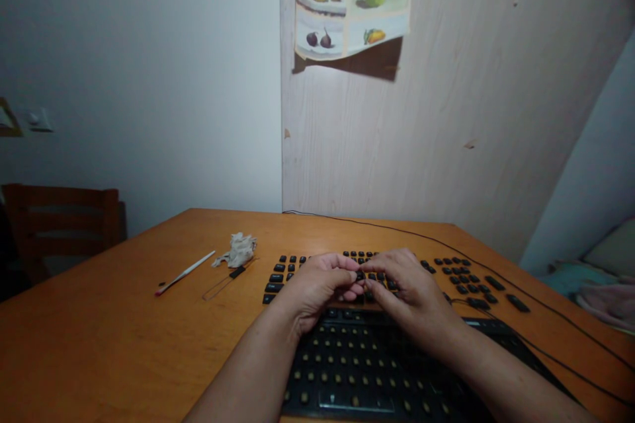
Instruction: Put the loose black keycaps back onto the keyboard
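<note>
My left hand (327, 284) and my right hand (409, 291) meet above the near edge of the loose keys. Between their fingertips is a small black keycap (360, 275), partly covered by the fingers. The left fingers are curled under with the thumb on top; the right thumb and forefinger pinch from the other side. Below my wrists lies a black keyboard base (357, 363) with its keycaps off and rows of pale key posts showing. Beyond the hands, black loose keycaps (278, 277) lie in rows on the table, some hidden by my hands.
On the wooden table (124, 344), to the left, are a thin white brush (193, 266), a crumpled grey cloth or tissue (239, 250) and a wire keycap puller (233, 276). A black cable (421, 233) runs along the back and right. A chair (64, 218) stands at left.
</note>
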The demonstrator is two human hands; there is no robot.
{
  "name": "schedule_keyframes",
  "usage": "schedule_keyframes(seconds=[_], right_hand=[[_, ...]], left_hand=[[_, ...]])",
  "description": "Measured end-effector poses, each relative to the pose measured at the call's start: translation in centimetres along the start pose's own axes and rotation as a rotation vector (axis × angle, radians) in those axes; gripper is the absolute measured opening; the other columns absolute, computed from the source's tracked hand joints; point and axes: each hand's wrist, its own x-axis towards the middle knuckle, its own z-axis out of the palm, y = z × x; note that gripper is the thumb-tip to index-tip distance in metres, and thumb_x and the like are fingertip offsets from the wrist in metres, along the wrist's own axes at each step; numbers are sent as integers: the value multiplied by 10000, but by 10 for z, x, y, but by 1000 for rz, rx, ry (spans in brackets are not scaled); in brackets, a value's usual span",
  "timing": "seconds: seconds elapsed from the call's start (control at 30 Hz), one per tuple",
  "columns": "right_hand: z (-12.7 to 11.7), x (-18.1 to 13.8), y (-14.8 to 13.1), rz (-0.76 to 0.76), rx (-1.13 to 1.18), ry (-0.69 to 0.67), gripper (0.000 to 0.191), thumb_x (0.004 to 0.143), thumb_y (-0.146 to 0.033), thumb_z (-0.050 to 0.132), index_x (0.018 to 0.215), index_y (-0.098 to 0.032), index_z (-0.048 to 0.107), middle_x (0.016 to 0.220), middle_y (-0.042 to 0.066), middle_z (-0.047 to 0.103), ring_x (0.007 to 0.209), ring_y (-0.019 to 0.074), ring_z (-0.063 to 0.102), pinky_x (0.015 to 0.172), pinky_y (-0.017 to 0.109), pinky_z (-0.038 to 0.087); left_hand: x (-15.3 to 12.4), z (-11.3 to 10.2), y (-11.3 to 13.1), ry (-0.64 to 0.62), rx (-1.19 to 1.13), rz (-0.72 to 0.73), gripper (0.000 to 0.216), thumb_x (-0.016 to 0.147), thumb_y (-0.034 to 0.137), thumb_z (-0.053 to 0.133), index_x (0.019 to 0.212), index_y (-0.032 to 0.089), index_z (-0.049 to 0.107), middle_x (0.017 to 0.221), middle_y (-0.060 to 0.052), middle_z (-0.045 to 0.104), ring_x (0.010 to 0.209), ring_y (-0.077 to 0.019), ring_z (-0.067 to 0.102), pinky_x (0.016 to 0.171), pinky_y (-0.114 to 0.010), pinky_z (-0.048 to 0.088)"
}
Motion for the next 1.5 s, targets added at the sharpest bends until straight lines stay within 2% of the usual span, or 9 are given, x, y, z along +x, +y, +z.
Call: schedule_keyframes(seconds=[0.4, 0.7, 0.83, 1.03, 1.2, 1.33, 1.5], right_hand=[[1, -1, 1, 6, -53, -35, 135, 917, -227, 592, 1038, -245, 649, 955, 54, 660, 939, 230, 553, 823, 388, 452], [-6, 0, -6, 13, -100, -96, 126, 911, -200, 580, 977, -237, 680, 896, 53, 635, 875, 217, 550, 765, 375, 442], [-8, 0, -1, 44, -48, -148, 105, 886, -191, 603, 919, -240, 689, 862, 43, 643, 862, 211, 561, 757, 362, 441], [-3, -3, 13, 183, 35, -264, 76, 853, -181, 626, 836, -215, 693, 824, 27, 652, 846, 195, 577, 762, 338, 449], [6, -6, 16, 234, 34, -337, 74, 811, -138, 653, 813, -203, 689, 810, 24, 657, 829, 193, 586, 752, 337, 451], [13, -9, 17, 247, 42, -351, 82, 795, -133, 654, 780, -206, 688, 802, 22, 659, 819, 193, 594, 750, 338, 465], [18, -11, 19, 265, 64, -375, 76, 797, -160, 646, 785, -213, 699, 793, 15, 661, 799, 187, 593, 737, 338, 464]], left_hand=[[0, 2, 1, -16, 27, -12, 127, 820, 187, 621, 916, 118, 578, 731, -59, 681, 605, -80, 617, 616, -183, 477], [-1, 4, 0, -60, 166, 4, 92, 803, 199, 595, 860, 132, 567, 725, -44, 665, 602, -87, 603, 603, -202, 466], [-1, 6, 0, -66, 232, -1, 82, 795, 180, 566, 864, 137, 567, 745, -49, 669, 610, -94, 609, 595, -206, 457], [2, 1, -1, 60, 320, 22, 136, 781, 178, 546, 916, 163, 551, 794, -30, 670, 625, -95, 597, 587, -200, 425], [8, -8, -8, 175, 564, 124, 108, 764, 227, 551, 849, 168, 582, 767, -19, 644, 672, -123, 568, 565, -208, 370], [10, -13, -9, 197, 757, 173, 81, 751, 236, 565, 790, 178, 606, 705, -7, 611, 658, -136, 528, 554, -222, 333], [7, -12, -4, 200, 867, 174, 83, 769, 212, 547, 708, 185, 596, 645, -8, 592, 619, -136, 489, 562, -235, 309]])
